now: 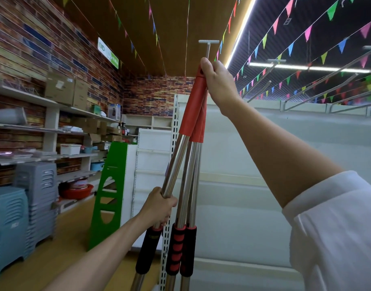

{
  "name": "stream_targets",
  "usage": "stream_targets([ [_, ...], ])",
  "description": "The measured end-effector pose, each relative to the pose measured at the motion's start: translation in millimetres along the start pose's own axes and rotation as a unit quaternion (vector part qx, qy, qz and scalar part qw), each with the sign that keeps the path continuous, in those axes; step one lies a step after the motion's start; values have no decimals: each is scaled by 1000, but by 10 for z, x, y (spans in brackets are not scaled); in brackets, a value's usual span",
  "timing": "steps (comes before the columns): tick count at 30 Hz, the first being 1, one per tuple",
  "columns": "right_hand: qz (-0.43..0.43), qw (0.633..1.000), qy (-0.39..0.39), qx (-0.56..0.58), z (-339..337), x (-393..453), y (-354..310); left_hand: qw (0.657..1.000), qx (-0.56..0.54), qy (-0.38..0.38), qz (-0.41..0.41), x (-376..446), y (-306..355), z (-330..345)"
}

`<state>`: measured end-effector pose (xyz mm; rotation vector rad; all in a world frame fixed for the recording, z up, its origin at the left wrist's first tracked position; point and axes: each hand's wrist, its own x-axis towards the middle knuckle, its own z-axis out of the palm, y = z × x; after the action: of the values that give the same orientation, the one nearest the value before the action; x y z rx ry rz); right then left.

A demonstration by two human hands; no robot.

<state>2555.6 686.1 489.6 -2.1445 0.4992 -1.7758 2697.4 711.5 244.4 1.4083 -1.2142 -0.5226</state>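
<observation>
A big white shelf wall (254, 143) fills the right half of the frame. Three shiny poles (188, 175) with red tops are held upright in front of it, in the middle. The red tops are squeezed together by the right hand (219, 85), upper middle. One pole is gripped lower down by the left hand (159, 206), just above a black foam grip (147, 250).

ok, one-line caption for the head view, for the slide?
Right hand holds the tops of three red-capped shiny steel poles while left hand grips one shaft lower down.
</observation>
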Motion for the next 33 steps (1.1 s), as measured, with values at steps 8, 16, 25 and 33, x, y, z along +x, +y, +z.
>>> stream_targets([
  [8,59,986,-71,142,-103,-1,221,1000,21,-6,-16,62,-107,-11],
  [16,74,974,-72,202,5,-487,433,997,59,-38,30,42,-164,73],
  [25,153,973,-93,144,-225,-1177,722,948,300,59,88,-80,-65,291],
  [33,239,955,-112,132,-759,-1926,938,921,307,110,214,-563,-9,496],
])
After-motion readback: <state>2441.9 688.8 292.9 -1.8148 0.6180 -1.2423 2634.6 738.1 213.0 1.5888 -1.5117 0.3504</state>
